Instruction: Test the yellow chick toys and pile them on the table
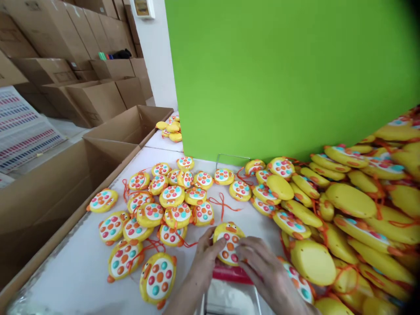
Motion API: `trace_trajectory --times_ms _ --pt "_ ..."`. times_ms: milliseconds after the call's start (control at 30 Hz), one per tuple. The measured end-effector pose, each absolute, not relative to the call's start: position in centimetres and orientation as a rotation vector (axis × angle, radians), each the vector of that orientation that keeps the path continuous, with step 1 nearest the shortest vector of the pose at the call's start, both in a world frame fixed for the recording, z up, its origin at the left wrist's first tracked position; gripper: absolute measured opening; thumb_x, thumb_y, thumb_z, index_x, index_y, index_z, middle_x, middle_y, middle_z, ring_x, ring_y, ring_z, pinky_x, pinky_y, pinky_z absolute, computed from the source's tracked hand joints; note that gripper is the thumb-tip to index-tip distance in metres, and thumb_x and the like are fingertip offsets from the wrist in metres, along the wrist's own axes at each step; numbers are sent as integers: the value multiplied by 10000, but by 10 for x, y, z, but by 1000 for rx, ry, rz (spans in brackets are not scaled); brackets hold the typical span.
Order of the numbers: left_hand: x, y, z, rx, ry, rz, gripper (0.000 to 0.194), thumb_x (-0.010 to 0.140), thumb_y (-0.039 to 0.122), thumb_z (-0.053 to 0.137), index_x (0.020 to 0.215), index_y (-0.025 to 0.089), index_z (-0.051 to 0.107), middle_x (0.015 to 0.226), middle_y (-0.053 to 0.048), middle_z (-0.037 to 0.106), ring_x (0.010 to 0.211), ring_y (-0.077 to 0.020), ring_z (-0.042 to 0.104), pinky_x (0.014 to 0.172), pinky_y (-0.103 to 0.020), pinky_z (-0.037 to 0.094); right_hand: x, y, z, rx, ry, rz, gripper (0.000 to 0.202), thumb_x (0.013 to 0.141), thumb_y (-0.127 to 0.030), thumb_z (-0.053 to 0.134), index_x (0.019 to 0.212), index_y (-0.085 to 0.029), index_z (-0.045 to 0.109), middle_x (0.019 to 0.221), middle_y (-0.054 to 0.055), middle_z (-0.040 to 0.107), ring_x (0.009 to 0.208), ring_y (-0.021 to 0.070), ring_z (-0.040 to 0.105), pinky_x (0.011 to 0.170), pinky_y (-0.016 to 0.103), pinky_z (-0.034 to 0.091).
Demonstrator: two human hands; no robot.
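Beside toy pile, before green panel: left hand, right hand clasping duck toy.

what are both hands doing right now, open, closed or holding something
Left hand: closed on the left side of a yellow toy.
Right hand: bent fingers at the same toy's right edge; whether they grip it cannot be told.

Single head cam, facing forward-down across table; left hand, right hand close at bottom centre, green panel beyond
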State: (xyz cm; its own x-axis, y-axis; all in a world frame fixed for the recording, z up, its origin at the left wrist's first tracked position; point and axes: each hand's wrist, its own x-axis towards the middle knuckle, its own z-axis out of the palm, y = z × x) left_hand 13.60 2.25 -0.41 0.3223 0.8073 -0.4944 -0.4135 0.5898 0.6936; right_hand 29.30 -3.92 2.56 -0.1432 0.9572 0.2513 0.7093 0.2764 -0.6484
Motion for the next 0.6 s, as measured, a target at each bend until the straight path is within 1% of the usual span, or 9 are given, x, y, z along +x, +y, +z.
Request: trace_trajectory --times_ms 33,100,200,267,333,400,433,500,600 --pt "137 22 -1 479 897 854 527 620 342 786 1074 167 585 976 -85 678 803 -217 653 637 -283 516 295 -43 21 -1591 -1731 553 279 866 -289 528 1139 -262 573 1132 78 616 1049 216 576 877 345 512" --pt "140 18 7 474 847 879 502 635 335 777 1066 165 583 971 -84 681 833 -221 652 674 -287 515 297 -49 13 -1690 -1370 770 418 850 -411 530 1224 -227 503 1192 112 587 1052 231 585 850 356 531" --pt "144 7 13 505 822 904 466 668 325 753 1076 176 584 1039 -89 670 926 -232 637 762 -299 510 289 -55 7 -1609 -1062 1073 534 833 -523 497 1252 -193 479 1233 121 578 1101 240 567 877 340 515" --pt "146 -7 14 568 814 872 440 714 340 711 1099 179 574 1074 -96 657 937 -234 633 760 -303 514 282 -57 6 -1588 -979 1076 509 811 -570 497 1143 -190 557 1126 104 642 1041 249 594 841 325 518" --pt "147 -22 14 650 806 814 428 758 358 659 1130 179 551 1106 -104 637 945 -241 627 738 -309 521 277 -59 6 -1613 -967 1030 461 794 -584 512 996 -180 607 929 80 688 875 240 630 720 303 527" --pt "148 -38 15 747 829 786 489 733 338 681 1164 177 514 1100 -101 632 965 -243 614 754 -310 519 274 -63 7 -1655 -986 979 435 775 -577 545 912 -169 609 806 57 676 767 223 620 642 288 508" --pt "148 -44 15 800 865 782 544 696 308 714 1175 177 494 1078 -94 637 960 -238 612 766 -306 514 273 -66 7 -1681 -993 953 435 768 -576 555 908 -167 607 796 53 672 760 221 616 640 289 504" --pt "147 -54 17 904 935 800 627 634 225 754 1186 177 462 1034 -75 648 932 -222 612 784 -294 500 270 -74 8 -1706 -1004 943 461 763 -587 549 945 -167 603 843 62 678 791 230 621 677 308 513" --pt "144 -63 17 935 915 835 616 625 148 735 1169 189 449 1000 -57 652 863 -199 618 738 -281 499 268 -89 5 -1682 -980 1020 522 783 -614 491 1061 -185 595 1046 91 670 961 255 614 790 340 521"
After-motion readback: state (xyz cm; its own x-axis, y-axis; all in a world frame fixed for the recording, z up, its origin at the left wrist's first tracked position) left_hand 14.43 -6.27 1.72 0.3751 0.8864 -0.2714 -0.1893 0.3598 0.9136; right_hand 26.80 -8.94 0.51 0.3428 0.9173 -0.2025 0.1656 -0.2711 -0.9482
